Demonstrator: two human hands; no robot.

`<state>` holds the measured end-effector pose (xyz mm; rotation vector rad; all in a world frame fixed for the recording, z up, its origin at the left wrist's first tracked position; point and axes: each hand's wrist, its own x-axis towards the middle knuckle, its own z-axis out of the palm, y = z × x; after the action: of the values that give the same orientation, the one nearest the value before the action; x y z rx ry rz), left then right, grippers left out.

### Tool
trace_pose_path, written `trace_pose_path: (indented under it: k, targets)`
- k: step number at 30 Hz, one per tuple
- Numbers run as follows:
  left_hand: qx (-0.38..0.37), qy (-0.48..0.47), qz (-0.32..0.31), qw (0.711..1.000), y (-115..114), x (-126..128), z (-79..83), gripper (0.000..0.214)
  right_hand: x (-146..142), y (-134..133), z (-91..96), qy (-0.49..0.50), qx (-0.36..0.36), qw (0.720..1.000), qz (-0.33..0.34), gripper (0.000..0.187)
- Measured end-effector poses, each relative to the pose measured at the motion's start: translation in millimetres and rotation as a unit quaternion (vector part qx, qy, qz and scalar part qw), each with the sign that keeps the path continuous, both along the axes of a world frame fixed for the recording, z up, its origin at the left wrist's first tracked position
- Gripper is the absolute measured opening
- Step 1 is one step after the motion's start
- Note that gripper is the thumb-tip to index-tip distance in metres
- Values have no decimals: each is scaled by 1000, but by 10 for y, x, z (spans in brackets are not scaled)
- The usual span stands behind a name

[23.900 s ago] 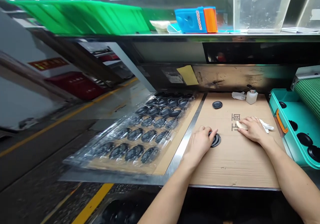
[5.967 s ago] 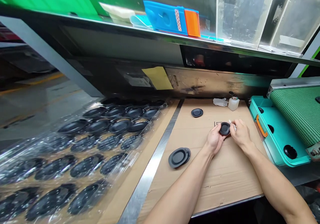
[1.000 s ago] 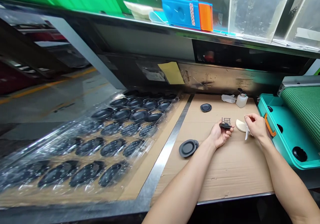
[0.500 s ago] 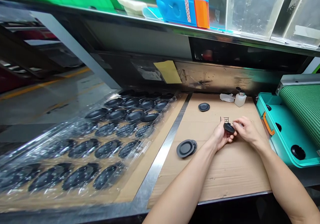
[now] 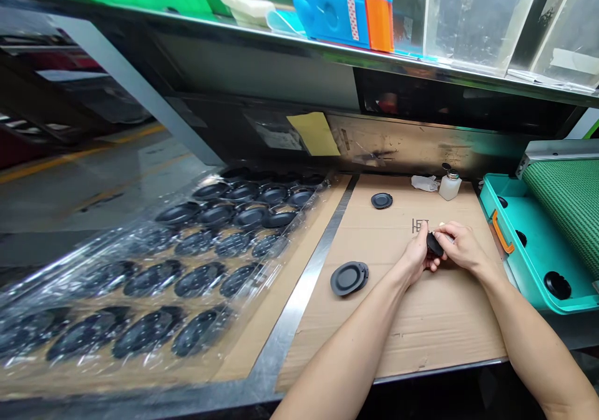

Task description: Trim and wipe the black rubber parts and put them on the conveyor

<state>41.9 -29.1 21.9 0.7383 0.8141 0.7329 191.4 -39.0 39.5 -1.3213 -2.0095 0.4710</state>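
Observation:
A small black oval plastic part is tilted up above the cardboard. My left hand grips it, with the thumb up along its side and the fingers curled beneath. My right hand is closed in a pinch at the part's right edge. Something pale shows by those fingertips, too small to make out. Left of my hands lies a larger black oval part with a raised rim. Farther back on the cardboard rests another black oval part.
On the left, several black oval parts sit in a clear plastic tray. A small bottle and a crumpled white wipe stand at the back. A teal bin holding several black parts is at right, beside a green conveyor belt.
The black part has shifted slightly right and turned more upright in my left hand. My right fingers have come in closer against it. The other parts have stayed put.

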Motion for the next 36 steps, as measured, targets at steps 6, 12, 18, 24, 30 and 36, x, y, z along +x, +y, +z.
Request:
trace_pose_path:
  k: [6,12,18,24,30,36]
  targets:
    - [40,26,1,999,14,24,-87,70,-17,8,-28,-53,17,998,-20,19]
    - [88,77,21,993,-9,60,-111,73,8,1,-17,-115,27,992,-32,17]
    - [99,89,21,991,-23,71,-85,73,17,22,-53,-93,70,993,-7,18]
    - [112,109,20,987,-27,64,-97,73,10,-12,-8,-139,45,989,-24,14]
    - [119,104,13,987,-19,61,-113,74,5,-20,11,-115,52,992,-20,15]
    - [130,116,14,985,-37,58,-87,77,1,-36,59,-103,45,993,-29,16]
